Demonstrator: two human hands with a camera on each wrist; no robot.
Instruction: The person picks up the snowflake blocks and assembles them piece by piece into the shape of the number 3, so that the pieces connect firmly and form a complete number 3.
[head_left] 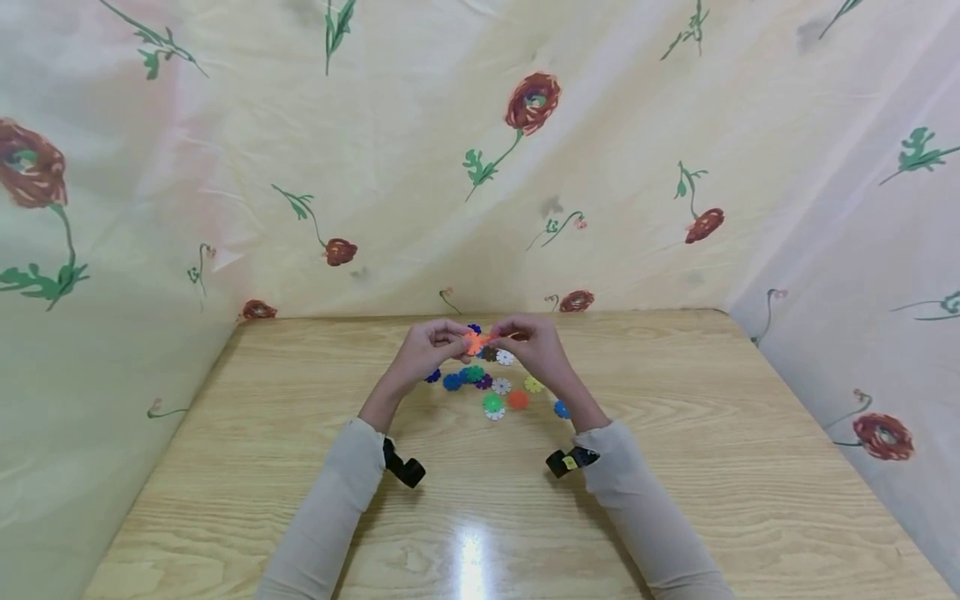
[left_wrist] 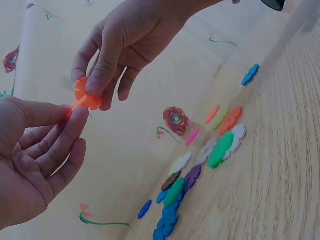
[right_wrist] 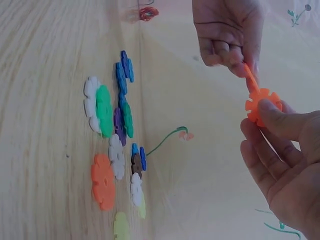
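Two orange notched discs meet edge to edge above the table, set at an angle to each other. The left hand (head_left: 433, 350) pinches one orange disc (head_left: 474, 342) between thumb and fingers; it shows edge-on in both wrist views. In the right wrist view, the right hand (right_wrist: 290, 150) pinches the other orange disc (right_wrist: 261, 105) by its rim, thumb on its face. From the left wrist, the right hand (left_wrist: 132, 42) appears above the left hand (left_wrist: 42, 155), their fingertips close together at the joined discs.
Several notched discs lie below the hands, among them a green disc (head_left: 492, 402), a loose orange disc (head_left: 518, 400), a purple disc (left_wrist: 193, 176) and a blue disc (head_left: 562, 409). Flowered cloth (head_left: 420, 167) rises behind the wooden table (head_left: 480, 492) and at both sides.
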